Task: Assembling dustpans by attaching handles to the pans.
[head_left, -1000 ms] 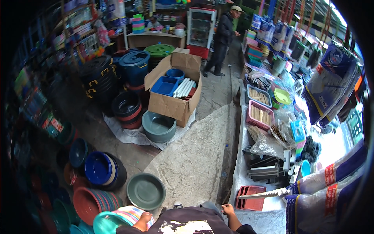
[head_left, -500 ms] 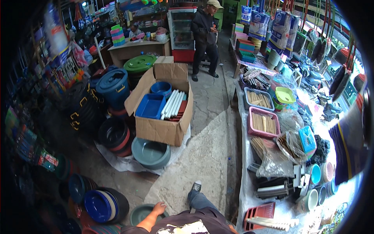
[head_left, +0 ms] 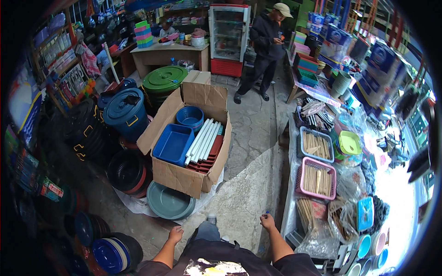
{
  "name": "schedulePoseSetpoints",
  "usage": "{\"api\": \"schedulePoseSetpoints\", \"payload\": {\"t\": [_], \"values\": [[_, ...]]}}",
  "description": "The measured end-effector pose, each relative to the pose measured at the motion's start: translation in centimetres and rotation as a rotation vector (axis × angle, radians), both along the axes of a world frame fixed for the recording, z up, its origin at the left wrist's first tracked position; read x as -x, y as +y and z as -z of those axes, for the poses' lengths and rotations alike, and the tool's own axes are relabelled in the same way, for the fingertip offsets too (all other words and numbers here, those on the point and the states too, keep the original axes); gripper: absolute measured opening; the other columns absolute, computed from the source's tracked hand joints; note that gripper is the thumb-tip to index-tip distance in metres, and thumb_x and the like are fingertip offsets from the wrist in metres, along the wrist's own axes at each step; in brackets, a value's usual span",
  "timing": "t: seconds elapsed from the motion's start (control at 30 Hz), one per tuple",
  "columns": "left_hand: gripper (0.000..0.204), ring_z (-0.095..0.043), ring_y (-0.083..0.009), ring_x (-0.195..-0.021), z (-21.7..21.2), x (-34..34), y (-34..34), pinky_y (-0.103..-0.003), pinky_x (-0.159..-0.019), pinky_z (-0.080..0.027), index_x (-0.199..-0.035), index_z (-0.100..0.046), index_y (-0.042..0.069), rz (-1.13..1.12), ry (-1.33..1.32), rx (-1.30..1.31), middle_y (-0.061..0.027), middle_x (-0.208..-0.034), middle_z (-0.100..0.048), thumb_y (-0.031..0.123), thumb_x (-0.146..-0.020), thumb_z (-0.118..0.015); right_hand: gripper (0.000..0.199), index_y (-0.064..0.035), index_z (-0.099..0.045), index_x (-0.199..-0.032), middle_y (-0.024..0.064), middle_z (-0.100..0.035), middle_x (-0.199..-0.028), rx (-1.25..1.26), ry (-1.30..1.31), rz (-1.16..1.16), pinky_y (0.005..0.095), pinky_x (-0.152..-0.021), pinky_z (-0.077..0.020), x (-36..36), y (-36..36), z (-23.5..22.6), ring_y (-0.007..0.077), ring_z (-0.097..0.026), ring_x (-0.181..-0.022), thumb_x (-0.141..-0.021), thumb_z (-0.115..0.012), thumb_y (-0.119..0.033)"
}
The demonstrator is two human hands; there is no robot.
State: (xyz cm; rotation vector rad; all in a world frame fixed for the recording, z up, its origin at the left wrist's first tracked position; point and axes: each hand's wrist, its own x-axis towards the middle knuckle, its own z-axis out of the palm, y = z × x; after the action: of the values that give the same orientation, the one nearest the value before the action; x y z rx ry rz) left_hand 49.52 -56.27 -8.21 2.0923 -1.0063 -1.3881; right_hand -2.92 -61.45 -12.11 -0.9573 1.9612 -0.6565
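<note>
The cardboard box [head_left: 189, 177] was of matt brown paperboard, with rough torn edges. In it, the blue tray [head_left: 172, 144] and the blue basin [head_left: 190, 116] looked like smooth, glossy plastic, and the white pipes [head_left: 204, 140] like smooth plastic with little shine. The grey-green basin [head_left: 169, 202] beside the box was dull plastic. The floor [head_left: 251, 124] was rough, cracked concrete. The pink basket [head_left: 317, 178] was of plastic mesh and held pale wooden sticks [head_left: 316, 177]. The wooden desk [head_left: 169, 54] looked matt.
</note>
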Motion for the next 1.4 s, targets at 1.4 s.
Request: {"api": "schedulePoseSetpoints", "payload": {"t": [1.4], "values": [[0.046,-0.061,-0.0243,-0.102,1.5,16.7,-42.7,-0.035,-0.087,-0.049,-0.123,-0.054,-0.001,-0.759,0.146,-0.236,-0.0152,-0.112,-0.063,0.026,-0.087,-0.064,0.032,-0.0039,-0.059,-0.106,0.0182,-0.066,-0.093,-0.134,0.182,-1.364,0.0442,-0.079,-0.0509,-9.8,-74.3,-1.6,0.0351,-0.065,-0.089,-0.086,-0.059,-0.029]]}}
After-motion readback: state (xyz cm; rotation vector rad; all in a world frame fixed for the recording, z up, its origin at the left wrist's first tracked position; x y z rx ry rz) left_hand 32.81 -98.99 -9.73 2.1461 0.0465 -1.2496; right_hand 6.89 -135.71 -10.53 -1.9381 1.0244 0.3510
